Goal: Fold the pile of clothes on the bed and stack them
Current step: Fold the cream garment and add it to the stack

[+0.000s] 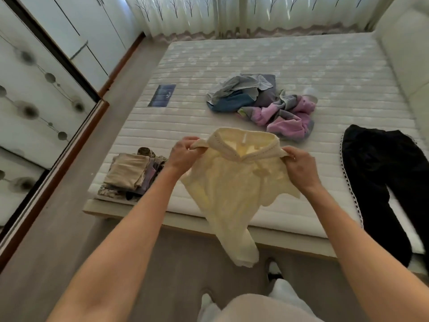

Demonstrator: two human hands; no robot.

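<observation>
Both hands, left hand [183, 152] and right hand [299, 164], pinch the shoulders of a yellow top [229, 184], which hangs below them over the bed [255, 66] edge; folded stack [130, 174] lies left of the grip, unfolded pile [262, 103] beyond it.

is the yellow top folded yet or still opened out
Still unfolded. The yellow top hangs open in the air, the left hand and right hand gripping its shoulders, its hem drooping past the mattress edge.

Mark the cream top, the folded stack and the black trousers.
cream top [232, 182], head view, chest panel.
folded stack [126, 170], head view, beige top piece.
black trousers [380, 163], head view, upper part.
</observation>
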